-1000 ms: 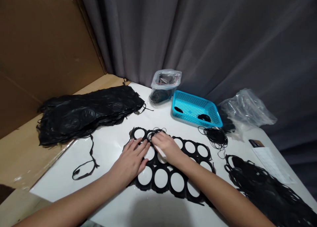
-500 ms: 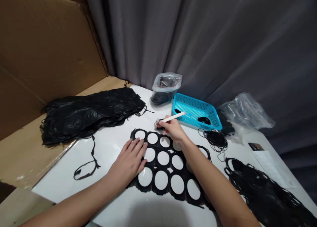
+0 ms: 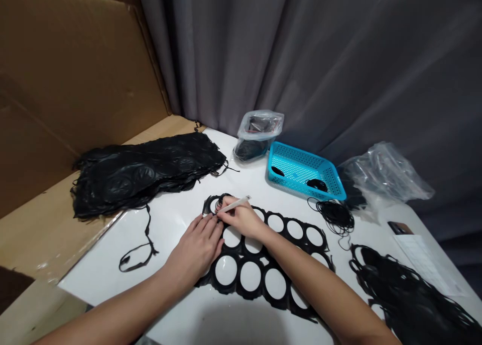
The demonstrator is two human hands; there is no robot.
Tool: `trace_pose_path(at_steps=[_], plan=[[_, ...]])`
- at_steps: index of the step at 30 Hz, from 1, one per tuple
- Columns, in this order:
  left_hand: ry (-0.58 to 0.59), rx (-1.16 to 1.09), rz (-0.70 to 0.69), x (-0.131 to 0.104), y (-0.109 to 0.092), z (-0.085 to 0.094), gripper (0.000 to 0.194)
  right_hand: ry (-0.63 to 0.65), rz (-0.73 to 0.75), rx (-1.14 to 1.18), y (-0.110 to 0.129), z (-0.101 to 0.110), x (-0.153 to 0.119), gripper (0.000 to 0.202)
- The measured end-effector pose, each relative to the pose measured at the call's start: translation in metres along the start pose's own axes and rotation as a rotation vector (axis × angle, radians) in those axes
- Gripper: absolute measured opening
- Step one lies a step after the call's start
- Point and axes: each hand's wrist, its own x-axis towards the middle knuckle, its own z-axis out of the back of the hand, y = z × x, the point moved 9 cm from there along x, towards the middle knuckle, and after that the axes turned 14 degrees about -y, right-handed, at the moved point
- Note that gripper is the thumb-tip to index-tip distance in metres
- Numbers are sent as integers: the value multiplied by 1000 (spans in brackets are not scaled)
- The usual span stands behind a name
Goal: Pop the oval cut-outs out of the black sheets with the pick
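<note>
The right hand (image 3: 244, 218), beyond the perforated black sheet (image 3: 238, 283) a moment earlier, has returned to its far left corner, bringing the pen-like white tool (image 3: 237, 203) back to the rings there. The tool is gripped between thumb and fingers (whether thin black loops are pinched too cannot be told). The left hand (image 3: 200, 242), grasping nothing visible, lies spread on the sheet's left edge. The sheet extends beneath both hands, toward the person's right.

Far side: grey curtain (image 3: 301, 59) behind your table (image 3: 181, 320)
Left: brown cardboard (image 3: 75, 69) beside you
Tabletop: white, shiny
</note>
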Motion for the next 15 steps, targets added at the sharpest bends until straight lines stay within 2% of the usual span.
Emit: trace_pose_path(at_steps=[5, 10, 15], plan=[[-37, -49, 25, -1, 1, 0, 33, -23, 69, -38, 3, -1, -1, 18], [-62, -112, 52, -1, 4, 2, 29, -21, 227, -166, 16, -5, -8, 20], [-42, -81, 31, -1, 4, 2, 30, -43, 188, -104, 15, -2, -9, 22]])
